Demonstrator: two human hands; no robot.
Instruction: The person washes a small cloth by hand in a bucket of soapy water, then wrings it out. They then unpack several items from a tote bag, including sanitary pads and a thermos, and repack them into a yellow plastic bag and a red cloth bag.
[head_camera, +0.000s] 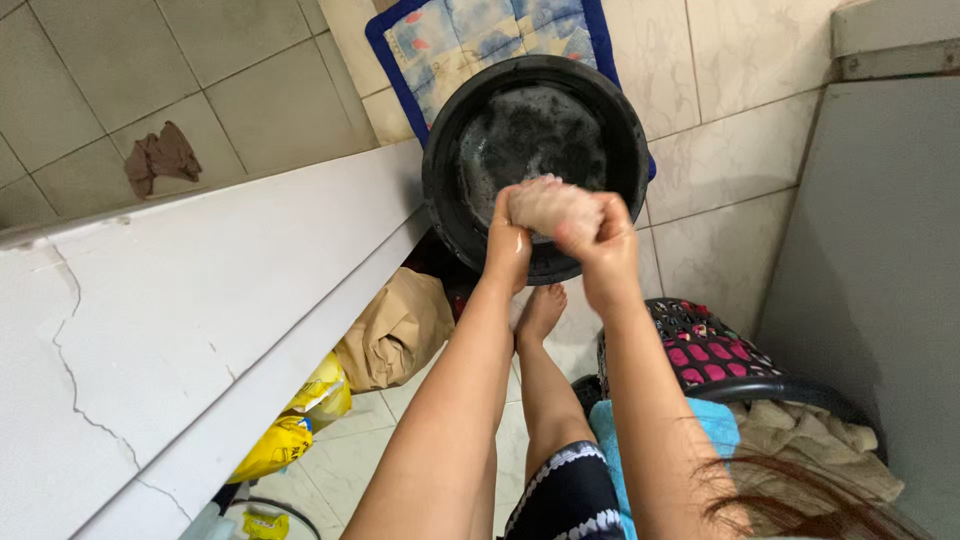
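Both my hands grip a wet, pale pinkish cloth (548, 206), bunched into a tight roll over a black round tub (440, 170). My left hand (506, 238) clasps its left end and my right hand (603, 238) wraps its right end. The tub holds dark soapy water and stands on the tiled floor, partly on a blue-edged patterned mat (470, 35). My bare foot (541, 310) shows below the tub.
A white cracked ledge (150, 330) runs along the left. Under it lie a brown paper bag (395, 330) and yellow packets (290, 425). A brown rag (157, 157) lies on the far floor. A dark laundry basket (705, 355) with clothes stands at right, beside a grey appliance (880, 260).
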